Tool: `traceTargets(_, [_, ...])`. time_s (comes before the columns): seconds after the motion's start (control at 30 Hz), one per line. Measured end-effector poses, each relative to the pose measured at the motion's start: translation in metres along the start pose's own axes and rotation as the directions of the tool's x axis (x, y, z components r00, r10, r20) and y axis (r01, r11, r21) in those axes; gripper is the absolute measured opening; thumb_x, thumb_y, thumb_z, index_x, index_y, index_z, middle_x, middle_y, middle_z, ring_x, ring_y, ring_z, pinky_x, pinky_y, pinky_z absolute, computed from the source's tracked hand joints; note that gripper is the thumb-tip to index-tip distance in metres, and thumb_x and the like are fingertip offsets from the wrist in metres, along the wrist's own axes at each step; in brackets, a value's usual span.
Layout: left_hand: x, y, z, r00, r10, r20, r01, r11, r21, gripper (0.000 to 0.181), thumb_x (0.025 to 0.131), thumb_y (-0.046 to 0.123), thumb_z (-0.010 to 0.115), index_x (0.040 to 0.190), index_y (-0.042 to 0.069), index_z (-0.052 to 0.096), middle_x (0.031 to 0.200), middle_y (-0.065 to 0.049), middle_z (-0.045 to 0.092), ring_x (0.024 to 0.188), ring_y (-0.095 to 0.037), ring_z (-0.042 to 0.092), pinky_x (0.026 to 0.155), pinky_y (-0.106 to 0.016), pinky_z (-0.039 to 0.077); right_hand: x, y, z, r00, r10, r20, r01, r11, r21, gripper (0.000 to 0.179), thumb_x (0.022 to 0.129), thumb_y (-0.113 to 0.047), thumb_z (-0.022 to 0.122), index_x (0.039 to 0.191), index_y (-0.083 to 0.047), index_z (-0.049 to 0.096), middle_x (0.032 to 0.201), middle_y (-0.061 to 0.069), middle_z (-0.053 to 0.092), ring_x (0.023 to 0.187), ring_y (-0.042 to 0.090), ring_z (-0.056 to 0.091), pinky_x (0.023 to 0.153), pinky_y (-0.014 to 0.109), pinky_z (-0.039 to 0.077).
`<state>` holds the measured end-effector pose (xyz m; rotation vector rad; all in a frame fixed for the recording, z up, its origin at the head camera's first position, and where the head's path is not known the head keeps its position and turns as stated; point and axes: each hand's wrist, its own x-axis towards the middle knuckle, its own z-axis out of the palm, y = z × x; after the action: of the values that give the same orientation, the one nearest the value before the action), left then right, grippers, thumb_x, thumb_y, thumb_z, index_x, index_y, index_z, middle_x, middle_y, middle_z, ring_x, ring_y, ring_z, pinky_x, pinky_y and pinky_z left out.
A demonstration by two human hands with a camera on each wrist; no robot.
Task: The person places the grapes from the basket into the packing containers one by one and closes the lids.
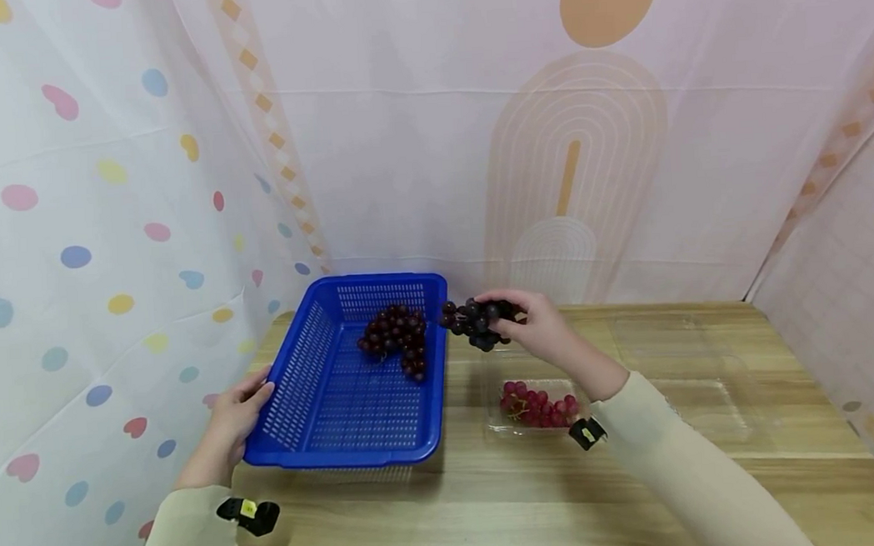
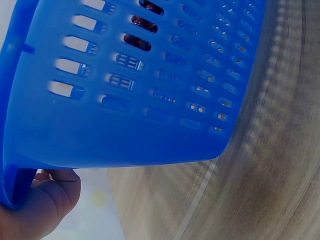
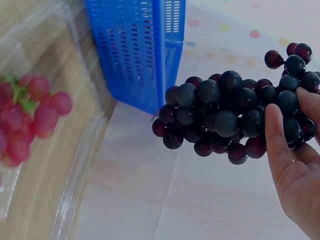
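The right hand (image 1: 532, 327) pinches a bunch of glossy black round grapes (image 1: 476, 322) in the air, just beside the right rim of a blue perforated plastic basket (image 1: 355, 412). The left hand (image 1: 234, 415) grips the basket's left rim. A dark-red grape bunch (image 1: 394, 332) lies toward the basket's back right corner. Right of the basket, pinkish-red grapes (image 1: 539, 407) lie in a clear plastic box (image 1: 501, 429) on the wooden table (image 1: 497, 511).

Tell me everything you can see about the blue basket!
The blue basket looks like plastic: a rectangle with rounded corners, a smooth rim and rows of little slots in its walls and floor. It sits open side up on the wooden table. The left hand holds its left rim, and a bunch of dark red grapes lies inside, towards the right.
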<state>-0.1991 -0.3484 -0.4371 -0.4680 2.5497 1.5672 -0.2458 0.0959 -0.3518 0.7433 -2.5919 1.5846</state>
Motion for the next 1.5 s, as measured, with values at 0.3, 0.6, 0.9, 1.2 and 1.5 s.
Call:
traceTargets(0.3, [0.000, 0.003, 0.000, 1.000, -0.003, 0.002, 0.003, 1.000, -0.003, 0.054, 0.102, 0.036, 0.035, 0.151, 0.017, 0.022, 0.148, -0.022, 0.033, 0.098, -0.013, 0.051, 0.074, -0.017, 0.044, -0.018, 0.010, -0.019, 0.999, 0.040, -0.008, -0.040, 0.994, -0.102, 0.034, 0.088, -0.002, 0.062, 0.120, -0.013, 0.065, 0.119, 0.018, 0.063, 0.070, 0.022, 0.063, 0.056, 0.030, 0.054])
traceTargets(0.6, [-0.001, 0.002, 0.001, 1.000, 0.007, -0.007, -0.007, 1.000, -0.004, 0.055, 0.102, 0.035, 0.036, 0.151, 0.015, 0.022, 0.147, -0.022, 0.035, 0.099, -0.017, 0.050, 0.074, -0.016, 0.043, -0.032, 0.019, -0.032, 0.999, 0.027, -0.032, -0.035, 0.960, -0.279, 0.033, 0.087, -0.004, 0.065, 0.119, -0.011, 0.066, 0.122, 0.016, 0.063, 0.087, 0.023, 0.062, 0.071, 0.035, 0.050])
traceTargets(0.9, [-0.002, 0.003, 0.001, 1.000, 0.001, -0.004, -0.001, 1.000, -0.001, 0.056, 0.102, 0.036, 0.036, 0.151, 0.014, 0.022, 0.148, -0.022, 0.034, 0.098, -0.013, 0.050, 0.075, -0.017, 0.043, -0.040, 0.024, -0.040, 0.998, 0.056, -0.020, -0.059, 0.923, -0.380, 0.034, 0.084, -0.005, 0.069, 0.117, -0.011, 0.066, 0.122, 0.016, 0.063, 0.111, 0.036, 0.059, 0.094, 0.051, 0.045])
traceTargets(1.2, [-0.001, 0.002, 0.000, 1.000, 0.003, -0.001, -0.003, 1.000, -0.002, 0.055, 0.102, 0.036, 0.035, 0.151, 0.014, 0.022, 0.148, -0.022, 0.033, 0.105, -0.017, 0.049, 0.076, -0.017, 0.042, -0.043, 0.023, -0.042, 0.989, 0.145, 0.017, -0.124, 0.896, -0.427, 0.035, 0.084, -0.008, 0.069, 0.119, -0.008, 0.065, 0.122, 0.020, 0.062, 0.110, 0.039, 0.058, 0.094, 0.051, 0.046])
traceTargets(1.5, [0.000, 0.000, 0.000, 1.000, 0.002, 0.003, -0.002, 1.000, -0.001, 0.056, 0.102, 0.037, 0.036, 0.151, 0.015, 0.022, 0.149, -0.021, 0.033, 0.102, -0.013, 0.050, 0.076, -0.016, 0.042, -0.036, 0.017, -0.038, 0.969, 0.239, 0.061, -0.171, 0.827, -0.535, 0.033, 0.086, -0.018, 0.068, 0.118, -0.010, 0.066, 0.122, 0.016, 0.063, 0.114, 0.037, 0.056, 0.096, 0.052, 0.043])
